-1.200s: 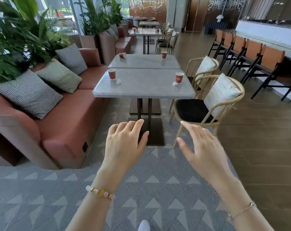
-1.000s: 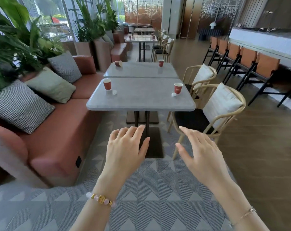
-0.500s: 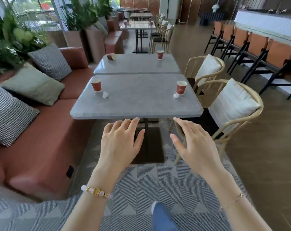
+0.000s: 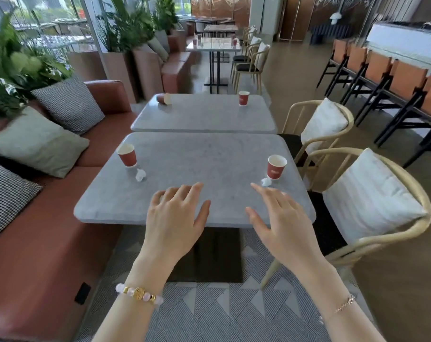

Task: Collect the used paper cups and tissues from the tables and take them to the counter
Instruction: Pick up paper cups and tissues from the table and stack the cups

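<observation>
Both hands had advanced over the table. Left hand and right hand hovered spread and empty, the right nearest a tissue and cup, likely its first pickup.

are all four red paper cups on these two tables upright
No, the red paper cup on the farther grey table lies on its side.

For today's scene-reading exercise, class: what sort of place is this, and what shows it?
Probably a café or hotel lounge: grey stone-topped tables carrying red paper cups, a long brown leather bench sofa with cushions, and a white counter lined with orange-backed bar stools.
</observation>
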`<action>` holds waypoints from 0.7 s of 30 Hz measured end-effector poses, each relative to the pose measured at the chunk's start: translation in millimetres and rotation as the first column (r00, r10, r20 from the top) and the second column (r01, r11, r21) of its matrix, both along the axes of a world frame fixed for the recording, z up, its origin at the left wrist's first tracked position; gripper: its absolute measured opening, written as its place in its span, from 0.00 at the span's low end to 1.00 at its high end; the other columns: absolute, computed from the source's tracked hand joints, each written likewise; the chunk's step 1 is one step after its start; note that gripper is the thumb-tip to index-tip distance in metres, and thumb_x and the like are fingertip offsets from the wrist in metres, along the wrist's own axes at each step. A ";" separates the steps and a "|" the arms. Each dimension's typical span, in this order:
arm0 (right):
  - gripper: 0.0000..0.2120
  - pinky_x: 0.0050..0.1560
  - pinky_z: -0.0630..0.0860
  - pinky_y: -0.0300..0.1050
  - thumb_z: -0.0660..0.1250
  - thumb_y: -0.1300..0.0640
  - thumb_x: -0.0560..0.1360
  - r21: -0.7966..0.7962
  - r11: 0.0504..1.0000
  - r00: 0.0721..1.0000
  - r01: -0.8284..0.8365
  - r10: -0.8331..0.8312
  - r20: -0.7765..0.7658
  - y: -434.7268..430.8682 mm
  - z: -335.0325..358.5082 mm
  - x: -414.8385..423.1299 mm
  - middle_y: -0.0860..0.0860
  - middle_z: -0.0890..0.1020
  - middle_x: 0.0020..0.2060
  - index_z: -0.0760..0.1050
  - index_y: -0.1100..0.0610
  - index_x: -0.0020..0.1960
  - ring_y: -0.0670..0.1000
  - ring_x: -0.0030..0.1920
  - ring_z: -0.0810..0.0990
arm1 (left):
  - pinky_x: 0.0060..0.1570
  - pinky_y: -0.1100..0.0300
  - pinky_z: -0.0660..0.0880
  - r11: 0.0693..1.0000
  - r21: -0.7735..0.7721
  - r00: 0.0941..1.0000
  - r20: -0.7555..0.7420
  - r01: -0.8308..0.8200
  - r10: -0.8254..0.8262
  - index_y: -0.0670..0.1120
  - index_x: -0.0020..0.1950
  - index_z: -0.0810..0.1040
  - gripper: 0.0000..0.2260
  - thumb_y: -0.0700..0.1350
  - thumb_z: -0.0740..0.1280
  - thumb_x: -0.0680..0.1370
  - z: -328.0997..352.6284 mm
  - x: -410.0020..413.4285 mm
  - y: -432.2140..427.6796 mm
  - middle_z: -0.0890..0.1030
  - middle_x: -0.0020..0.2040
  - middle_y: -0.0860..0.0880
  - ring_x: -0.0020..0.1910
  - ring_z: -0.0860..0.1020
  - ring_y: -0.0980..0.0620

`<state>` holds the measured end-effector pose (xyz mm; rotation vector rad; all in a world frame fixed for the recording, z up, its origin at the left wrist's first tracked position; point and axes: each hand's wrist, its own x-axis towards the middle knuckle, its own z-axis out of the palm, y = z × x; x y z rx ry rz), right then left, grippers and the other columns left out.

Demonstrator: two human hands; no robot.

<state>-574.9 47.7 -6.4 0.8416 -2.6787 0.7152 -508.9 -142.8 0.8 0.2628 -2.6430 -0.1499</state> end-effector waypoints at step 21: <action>0.22 0.53 0.75 0.49 0.65 0.48 0.76 0.058 0.988 0.989 0.140 -0.142 0.035 -94.0 -15.8 -226.4 0.48 0.80 0.58 0.71 0.54 0.68 0.53 0.58 0.78 | 0.49 0.49 0.74 0.990 0.045 0.989 0.055 0.135 -0.137 0.44 0.58 0.79 0.14 0.49 0.68 0.75 -25.0 -252.2 -91.6 0.83 0.47 0.48 0.45 0.81 0.44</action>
